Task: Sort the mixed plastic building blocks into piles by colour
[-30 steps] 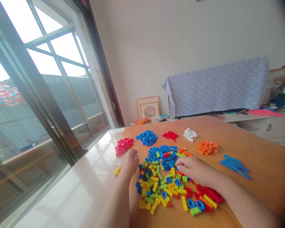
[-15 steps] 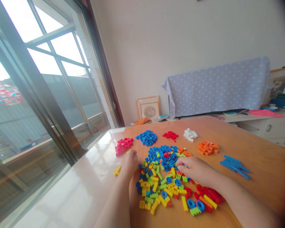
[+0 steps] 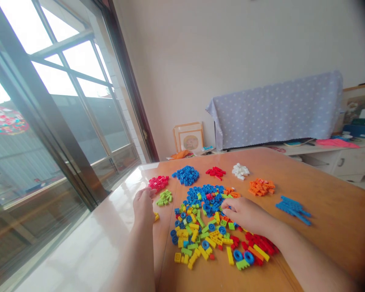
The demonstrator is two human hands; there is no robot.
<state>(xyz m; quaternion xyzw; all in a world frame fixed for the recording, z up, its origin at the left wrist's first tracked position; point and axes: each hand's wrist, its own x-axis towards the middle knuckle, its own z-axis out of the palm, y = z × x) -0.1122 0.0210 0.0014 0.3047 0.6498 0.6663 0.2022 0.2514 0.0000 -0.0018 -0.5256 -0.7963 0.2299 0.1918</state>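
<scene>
My left hand [image 3: 144, 201] is at the near edge of a pile of pinkish-red toy bricks [image 3: 158, 182], its fingers loosely stretched towards them; I see nothing held in it. A small pile of lime green bricks [image 3: 164, 197] lies just to its right, and a few yellow bricks [image 3: 156, 217] show beside the wrist. My right hand [image 3: 241, 211] rests over the right side of a large mixed heap of bricks [image 3: 200, 227] in blue, yellow, green and red. Its fingers are curled together, and whatever may be between them is too small or hidden to name.
Sorted piles stand around the heap: blue bricks [image 3: 186, 175], red pieces [image 3: 215, 172], white pieces [image 3: 241, 171], orange bricks [image 3: 261, 187] and long blue strips [image 3: 293, 209]. The wooden table [image 3: 328, 190] reaches towards a cabinet with a cloth-covered object [image 3: 276, 109]. A glass door is at left.
My left hand has moved left from beside the mixed heap to the pinkish-red pile, uncovering the lime green pile. My right hand stays over the heap, nearly in place. The view has shifted slightly.
</scene>
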